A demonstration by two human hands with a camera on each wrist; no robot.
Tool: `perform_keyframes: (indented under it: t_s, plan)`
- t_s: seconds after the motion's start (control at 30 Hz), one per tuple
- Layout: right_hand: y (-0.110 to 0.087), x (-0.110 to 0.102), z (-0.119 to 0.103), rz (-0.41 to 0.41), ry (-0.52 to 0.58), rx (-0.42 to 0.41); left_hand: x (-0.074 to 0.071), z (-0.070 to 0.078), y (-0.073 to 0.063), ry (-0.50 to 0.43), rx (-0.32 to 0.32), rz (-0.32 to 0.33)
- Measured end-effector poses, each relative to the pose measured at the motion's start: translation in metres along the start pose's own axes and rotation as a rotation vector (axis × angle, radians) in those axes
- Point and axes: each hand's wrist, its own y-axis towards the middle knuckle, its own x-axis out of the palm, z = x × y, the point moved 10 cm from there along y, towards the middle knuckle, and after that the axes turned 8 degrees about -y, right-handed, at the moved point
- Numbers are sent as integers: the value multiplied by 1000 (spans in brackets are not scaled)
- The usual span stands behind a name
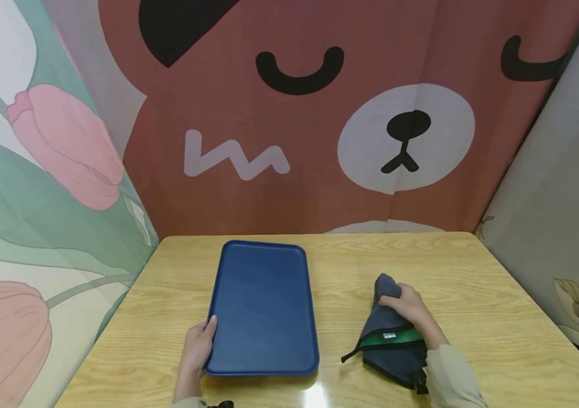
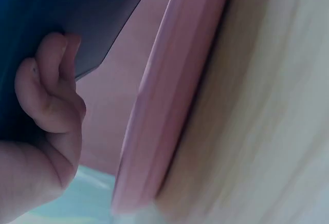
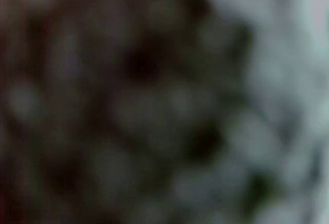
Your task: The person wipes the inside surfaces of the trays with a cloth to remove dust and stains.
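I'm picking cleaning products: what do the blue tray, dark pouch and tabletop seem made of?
Blue tray: probably moulded plastic, satin, from its even colour and rounded corners.
Dark pouch: likely matte fabric, given its limp, trimmed opening.
Tabletop: wood or wood-look laminate, glossy; grain and glare show.

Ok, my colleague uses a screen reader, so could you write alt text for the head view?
A person's left hand grips a blue tray at a wood-grain table, while their right hand grips a dark pouch showing green inside. Behind hangs a backdrop with a large cartoon bear's face.
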Motion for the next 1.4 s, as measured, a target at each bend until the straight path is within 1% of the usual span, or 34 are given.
perform_keyframes:
  t_s: [0.07,0.2,0.27,0.47,0.53,0.63,0.77,0.87,0.97,1.13,1.4]
  plan:
    - [-1,0,-1,-5,1,3,7,4,-3,-17,24,-9]
    - [-2,-2,-4,-5,11,3,20,10,-8,-24,57,14]
    - [-2,-5,-6,1,13,0,25,15,-11,4,85,36]
    - [-9,-16,-15,22,9,3,40,33,-20,129,203,101]
    - [-12,-21,-19,35,17,-1,45,34,-22,147,223,113]
    - [-16,-26,-26,65,30,-23,52,32,-24,142,228,125]
    - [-19,-32,-33,106,44,-40,62,30,-27,111,229,110]
    - [-23,-36,-39,131,60,-41,71,33,-31,96,260,97]
    - [-26,-40,-48,154,69,-56,76,35,-36,91,285,98]
    - [-29,-43,-64,161,67,-94,83,35,-44,76,291,90]
    - [-28,-42,-82,173,26,-145,98,42,-54,18,335,32]
